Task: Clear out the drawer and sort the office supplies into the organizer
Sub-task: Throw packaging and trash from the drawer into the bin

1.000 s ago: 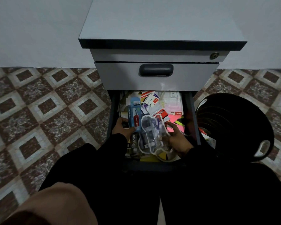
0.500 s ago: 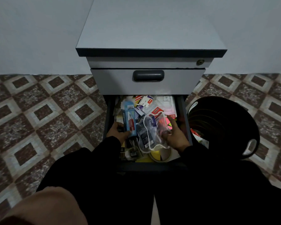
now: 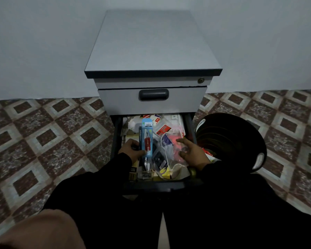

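Inside the open lower drawer (image 3: pixel 117 133), location: both hands work among loose office supplies; the drawer is pulled out from a grey cabinet (image 3: pixel 152 51) standing on a patterned tiled floor (image 3: pixel 43 133).
Left hand (image 3: pixel 131 149), grip: fingers and thumb curled round the lower part of a blue blister pack (image 3: pixel 147 139), holding it upright and slightly tilted at the drawer's left side.
Left hand, pose: black sleeve reaches forward from the lower left; knuckles face up.
Right hand (image 3: pixel 191 151), grip: fingers spread and relaxed, lying against a clear plastic bag (image 3: pixel 169 151); whether any finger pinches the bag cannot be told.
Right hand, pose: black sleeve enters from the lower right; palm turned toward the left.
Blue blister pack, contents: a red item behind clear film, white barcode label near the top; side lettering too blurred to read.
Clear plastic bag, contents: small dark and pink items, with a white cord looped at its edge.
Drawer contents, other: red-and-white cards, pink paper, yellow items; print unreadable.
Black tub (image 3: pixel 230 141), location: on the floor just right of the drawer.
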